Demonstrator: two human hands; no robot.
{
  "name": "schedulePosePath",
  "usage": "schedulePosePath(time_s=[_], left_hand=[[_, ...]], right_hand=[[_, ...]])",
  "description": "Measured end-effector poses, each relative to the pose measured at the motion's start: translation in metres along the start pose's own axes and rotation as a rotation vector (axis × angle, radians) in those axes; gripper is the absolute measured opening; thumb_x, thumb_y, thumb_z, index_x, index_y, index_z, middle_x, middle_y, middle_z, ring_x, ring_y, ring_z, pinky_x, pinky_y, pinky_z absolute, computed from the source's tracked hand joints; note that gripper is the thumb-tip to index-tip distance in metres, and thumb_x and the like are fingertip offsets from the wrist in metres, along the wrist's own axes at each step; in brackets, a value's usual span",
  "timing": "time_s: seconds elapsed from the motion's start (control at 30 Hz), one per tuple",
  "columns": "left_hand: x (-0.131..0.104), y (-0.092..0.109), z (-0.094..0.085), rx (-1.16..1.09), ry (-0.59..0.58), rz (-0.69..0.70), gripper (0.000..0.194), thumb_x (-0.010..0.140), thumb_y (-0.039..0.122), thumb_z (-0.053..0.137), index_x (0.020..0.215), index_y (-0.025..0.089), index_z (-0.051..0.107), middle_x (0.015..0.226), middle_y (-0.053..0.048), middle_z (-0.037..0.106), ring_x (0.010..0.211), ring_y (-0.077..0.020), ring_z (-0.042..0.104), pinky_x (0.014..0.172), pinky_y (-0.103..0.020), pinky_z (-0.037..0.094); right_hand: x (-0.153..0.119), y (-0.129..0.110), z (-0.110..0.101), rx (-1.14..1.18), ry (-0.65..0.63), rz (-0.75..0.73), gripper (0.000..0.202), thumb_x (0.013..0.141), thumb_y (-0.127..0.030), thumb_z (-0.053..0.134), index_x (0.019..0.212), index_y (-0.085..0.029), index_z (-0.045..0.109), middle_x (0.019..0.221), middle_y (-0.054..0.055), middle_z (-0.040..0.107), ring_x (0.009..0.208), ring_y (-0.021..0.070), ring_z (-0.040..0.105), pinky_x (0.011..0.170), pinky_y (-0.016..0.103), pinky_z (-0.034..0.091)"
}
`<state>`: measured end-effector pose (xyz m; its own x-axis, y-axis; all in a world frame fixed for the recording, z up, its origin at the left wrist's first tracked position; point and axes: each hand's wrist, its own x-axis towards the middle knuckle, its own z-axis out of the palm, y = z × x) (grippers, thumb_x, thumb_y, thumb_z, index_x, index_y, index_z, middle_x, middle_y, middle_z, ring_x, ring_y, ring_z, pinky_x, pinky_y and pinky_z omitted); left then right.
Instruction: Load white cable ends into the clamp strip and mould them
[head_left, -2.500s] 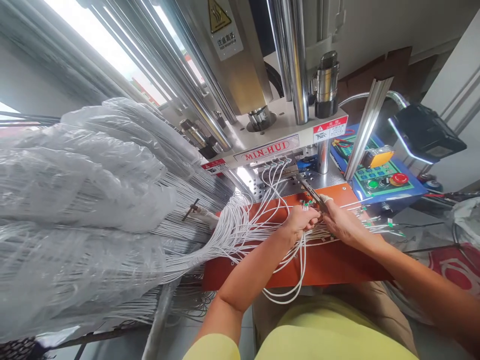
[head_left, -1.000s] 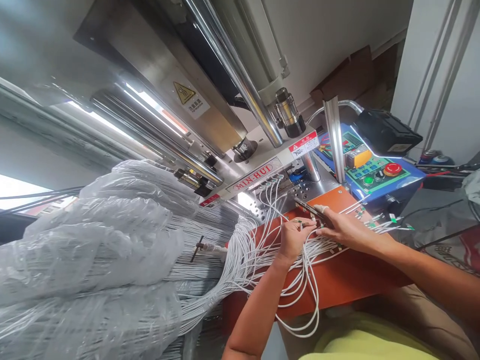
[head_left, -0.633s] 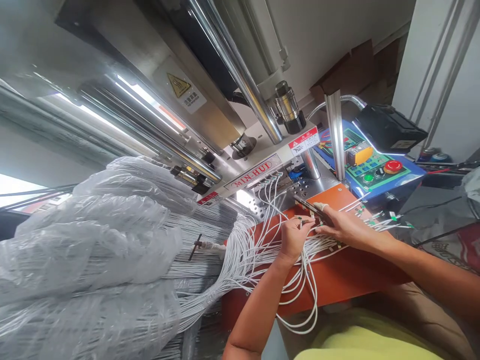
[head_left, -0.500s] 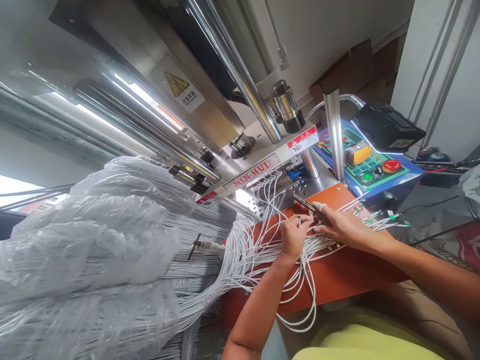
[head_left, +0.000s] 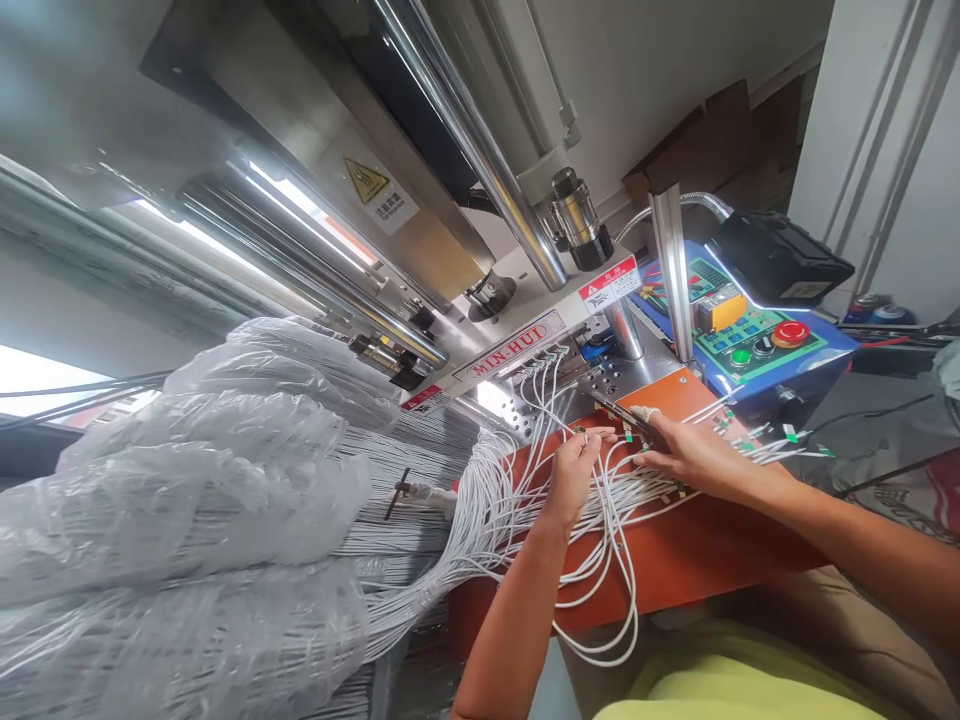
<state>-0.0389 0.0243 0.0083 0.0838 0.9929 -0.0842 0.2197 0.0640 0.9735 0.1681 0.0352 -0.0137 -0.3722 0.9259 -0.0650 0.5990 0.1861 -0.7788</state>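
My left hand (head_left: 574, 472) is closed in a pinch over the orange table (head_left: 720, 545), with the end of a white cable at its fingertips. Close beside it on the right, my right hand (head_left: 686, 452) is wrapped round a dark, slim hand tool (head_left: 630, 415); its exact kind is hard to make out. The tool's tip points up and left toward the machine. One right finger wears a pale cover. Many white cables (head_left: 487, 500) run under both hands, and several ends with green tips (head_left: 791, 433) fan out at the right.
Above the table stands a press machine (head_left: 510, 350) with steel columns and several cables seated under its front plate. A blue control box (head_left: 806, 370) with red and green buttons is at the right. Plastic-wrapped cable bundles (head_left: 187, 500) fill the left. A T-shaped handle (head_left: 397, 492) sticks out nearby.
My left hand has drawn slightly left, away from the right hand, and a green-tipped cable end now shows between them. The right hand keeps its grip on the tool. The view has shifted a little.
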Motion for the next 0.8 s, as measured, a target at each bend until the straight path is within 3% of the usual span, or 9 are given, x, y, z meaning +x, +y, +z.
schedulePosePath(time_s=[0.1,0.2,0.3,0.47,0.53,0.67,0.8], left_hand=[[-0.005,0.005,-0.003,-0.073,0.027,-0.014,0.027,0.089,0.036,0.059,0.097,0.017,0.076,0.11,-0.008,0.073,0.105,-0.0192,0.065,0.104,-0.034,0.043],[-0.003,0.005,-0.003,-0.24,0.071,-0.123,0.032,0.08,0.038,0.07,0.102,0.015,0.075,0.096,-0.01,0.076,0.074,-0.0148,0.066,0.076,-0.029,0.052],[0.006,0.001,0.001,-0.171,0.123,-0.12,0.031,0.073,0.036,0.077,0.095,0.014,0.077,0.083,-0.009,0.076,0.059,-0.0114,0.061,0.061,-0.025,0.049],[0.019,-0.008,0.005,0.215,0.096,0.136,0.009,0.076,0.023,0.074,0.083,0.019,0.079,0.085,-0.006,0.077,0.08,-0.0189,0.07,0.081,-0.032,0.054],[0.022,-0.01,0.006,0.325,0.103,0.223,0.009,0.078,0.017,0.072,0.082,0.021,0.079,0.085,-0.006,0.077,0.082,-0.0198,0.071,0.083,-0.034,0.054],[0.025,-0.015,0.007,0.431,0.115,0.346,0.014,0.08,0.012,0.069,0.083,0.023,0.079,0.084,-0.006,0.076,0.084,-0.0199,0.07,0.084,-0.035,0.053],[0.024,-0.017,0.008,0.444,0.126,0.384,0.016,0.082,0.011,0.067,0.084,0.022,0.078,0.085,-0.006,0.076,0.085,-0.0198,0.069,0.084,-0.035,0.053]], right_hand=[[0.0,-0.002,-0.001,-0.002,-0.026,-0.001,0.061,0.088,-0.048,0.054,0.142,-0.024,0.038,0.094,0.006,0.069,0.085,0.0261,0.066,0.07,0.031,0.045],[-0.001,-0.003,-0.003,-0.004,-0.033,0.0,0.062,0.088,-0.048,0.054,0.143,-0.024,0.037,0.094,0.005,0.069,0.085,0.0259,0.066,0.071,0.032,0.045],[-0.001,-0.003,-0.003,-0.008,-0.032,0.01,0.062,0.087,-0.049,0.054,0.142,-0.025,0.038,0.091,0.005,0.069,0.083,0.0258,0.066,0.069,0.031,0.044],[0.001,-0.002,-0.002,-0.006,-0.033,0.039,0.06,0.086,-0.047,0.056,0.14,-0.026,0.042,0.092,0.005,0.07,0.083,0.0263,0.066,0.068,0.031,0.044],[0.001,-0.002,-0.003,-0.006,-0.043,0.031,0.06,0.086,-0.048,0.056,0.14,-0.026,0.041,0.093,0.005,0.07,0.085,0.0265,0.066,0.07,0.031,0.045],[0.001,-0.002,-0.003,-0.009,-0.059,0.025,0.06,0.087,-0.047,0.054,0.141,-0.025,0.038,0.097,0.006,0.069,0.088,0.0266,0.065,0.071,0.032,0.044],[0.004,-0.002,-0.002,-0.033,-0.067,0.035,0.054,0.087,-0.047,0.055,0.134,-0.022,0.043,0.092,0.007,0.067,0.083,0.026,0.064,0.068,0.03,0.042]])
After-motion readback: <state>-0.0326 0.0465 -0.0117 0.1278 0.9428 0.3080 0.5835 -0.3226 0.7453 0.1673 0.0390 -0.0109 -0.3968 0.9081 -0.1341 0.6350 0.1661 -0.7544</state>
